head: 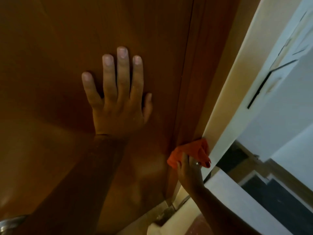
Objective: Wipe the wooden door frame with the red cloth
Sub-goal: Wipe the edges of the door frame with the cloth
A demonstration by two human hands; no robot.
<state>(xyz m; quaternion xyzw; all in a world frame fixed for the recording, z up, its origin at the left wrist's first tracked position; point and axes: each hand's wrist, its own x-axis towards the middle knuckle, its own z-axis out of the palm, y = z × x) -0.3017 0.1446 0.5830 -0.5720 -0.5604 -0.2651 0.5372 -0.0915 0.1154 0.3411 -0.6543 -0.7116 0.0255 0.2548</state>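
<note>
Cloth (191, 152), red and bunched, against smooth wooden door frame (194, 82).

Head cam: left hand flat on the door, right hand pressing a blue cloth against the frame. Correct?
Not quite: the head view shows a red cloth, not blue. The rest holds: left hand flat on the door, right hand pressing the cloth against the frame.

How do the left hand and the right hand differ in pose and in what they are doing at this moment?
The left hand lies flat and empty on the door, fingers spread; the right hand is closed on the red cloth. The left sits higher on the panel; the right is lower, at the door frame. Both press on wood.
</note>
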